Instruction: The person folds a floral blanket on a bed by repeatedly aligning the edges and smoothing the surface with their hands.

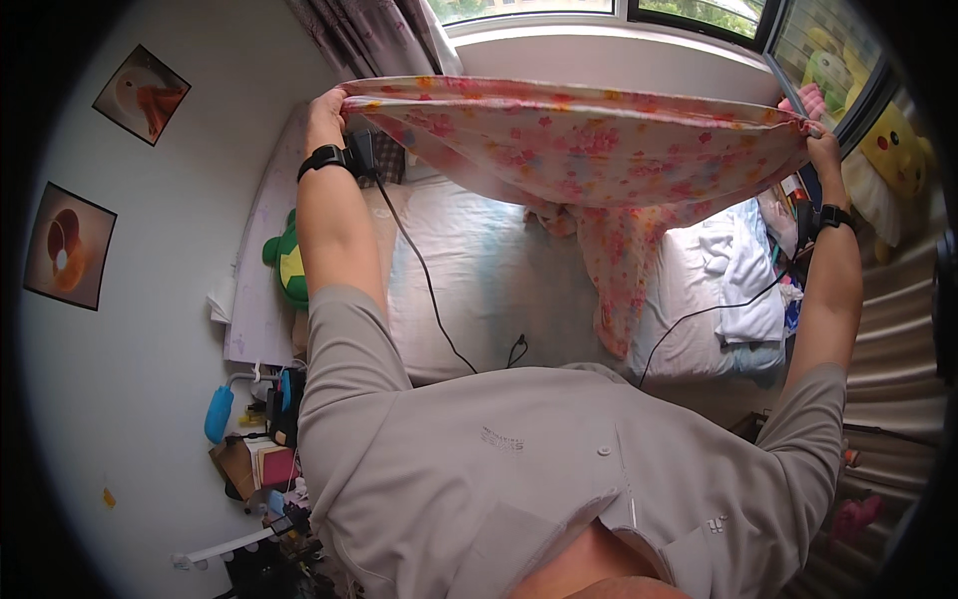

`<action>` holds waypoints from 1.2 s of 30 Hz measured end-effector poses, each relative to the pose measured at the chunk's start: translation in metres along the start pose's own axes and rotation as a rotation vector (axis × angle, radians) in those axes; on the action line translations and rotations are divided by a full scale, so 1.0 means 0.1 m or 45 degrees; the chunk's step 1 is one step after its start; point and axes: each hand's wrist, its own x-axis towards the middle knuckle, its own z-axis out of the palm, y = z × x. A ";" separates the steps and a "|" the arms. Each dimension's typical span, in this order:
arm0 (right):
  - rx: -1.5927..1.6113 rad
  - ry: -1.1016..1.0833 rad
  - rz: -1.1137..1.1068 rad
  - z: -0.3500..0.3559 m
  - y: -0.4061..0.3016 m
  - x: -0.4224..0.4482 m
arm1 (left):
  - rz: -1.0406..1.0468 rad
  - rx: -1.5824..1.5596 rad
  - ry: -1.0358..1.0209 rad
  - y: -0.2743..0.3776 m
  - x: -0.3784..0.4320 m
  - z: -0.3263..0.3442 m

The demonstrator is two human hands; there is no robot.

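Observation:
A pink and white floral cloth (569,150) is stretched wide between my two raised hands, its top edge doubled. My left hand (327,112) grips the cloth's left corner. At the far right, my right hand (823,146) is closed on the opposite corner. The middle of the cloth sags, and a lower part hangs down onto the bed (494,284), which has a pale sheet with bluish bands. Each wrist wears a black strap with a cable leading from it.
White folded clothing (748,284) lies on the bed's right side. A green plush toy (292,262) rests at its left edge. Beyond the cloth are a window and a patterned curtain (374,37). A yellow plush toy (894,150) and an open window pane stand at the right.

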 end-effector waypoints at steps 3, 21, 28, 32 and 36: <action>0.010 0.126 0.082 -0.16 -0.05 -0.36 | 0.139 0.369 0.317 -0.32 0.00 -0.29; 0.159 -0.788 0.518 -0.39 1.36 -5.92 | -0.773 -0.188 -0.464 -3.27 -2.81 -1.74; 0.371 -1.274 0.544 -0.35 0.57 -6.45 | -0.444 0.267 0.175 -3.17 -2.76 -2.31; 0.335 -1.144 0.210 -0.27 0.15 -6.26 | -0.181 0.687 0.194 -2.74 -2.55 -2.13; 0.566 -1.295 -0.183 0.04 -1.33 -5.87 | 0.028 0.067 0.502 -2.03 -2.22 -2.46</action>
